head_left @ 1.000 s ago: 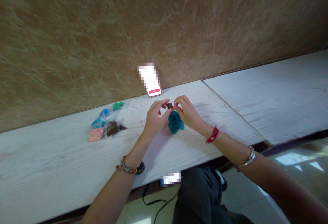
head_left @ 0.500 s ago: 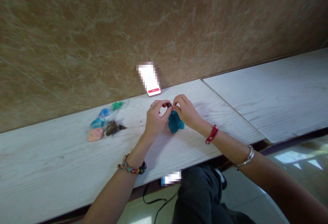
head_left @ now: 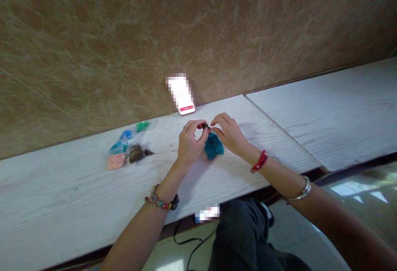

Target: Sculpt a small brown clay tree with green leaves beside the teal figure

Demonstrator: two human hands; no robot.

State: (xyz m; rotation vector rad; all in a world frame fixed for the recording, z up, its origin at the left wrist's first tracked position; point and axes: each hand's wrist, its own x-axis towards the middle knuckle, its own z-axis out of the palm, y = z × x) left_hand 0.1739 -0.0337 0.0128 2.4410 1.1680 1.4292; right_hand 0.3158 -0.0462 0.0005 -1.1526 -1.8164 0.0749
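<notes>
My left hand point(head_left: 191, 141) pinches a small lump of dark brown modelling clay point(head_left: 205, 126) between thumb and fingers. At the lump's right end, the thumb and fingertips of my right hand point(head_left: 228, 134) close in on the same clay, with a narrow gap showing behind the tips. Just below the fingers lies a teal modelling clay shape point(head_left: 214, 147) with rounded lobes, on the white wood-grain bench point(head_left: 173, 180). Its upper edge is partly hidden by my hands.
Left of my hands are clear packets of clay: green point(head_left: 142, 126), blue point(head_left: 126, 135), teal point(head_left: 118, 147), peach point(head_left: 116, 161) and brown point(head_left: 135, 153). A phone point(head_left: 186, 108) leans on the marbled wall point(head_left: 198, 35). Another lit screen point(head_left: 207, 214) shows below the bench edge.
My right hand has shifted slightly right, its fingers a little farther from my left hand. The brown clay shows a bit longer towards the right. The teal shape stays put.
</notes>
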